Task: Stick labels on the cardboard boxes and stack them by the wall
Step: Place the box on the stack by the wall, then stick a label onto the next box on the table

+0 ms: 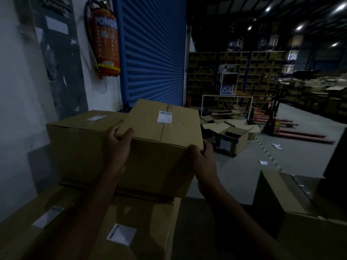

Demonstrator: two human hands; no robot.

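Note:
I hold a brown cardboard box (pixel 159 156) at its two near top corners. It carries a white label (pixel 164 116) on its taped top. My left hand (pixel 121 141) grips the near left corner, thumb on the top face. My right hand (pixel 201 156) grips the near right corner. The box sits slightly turned on lower boxes, beside another labelled box (pixel 78 143) that stands against the white wall. Two lower boxes in front, a left one (pixel 28 228) and a middle one (pixel 144 228), also bear white labels.
A red fire extinguisher (pixel 107 44) hangs on the wall beside a blue roller shutter (pixel 152 53). Another box (pixel 281 203) stands at lower right. Flattened cartons (pixel 229 130) and a pallet jack (pixel 281 121) lie on the grey floor, with shelving behind.

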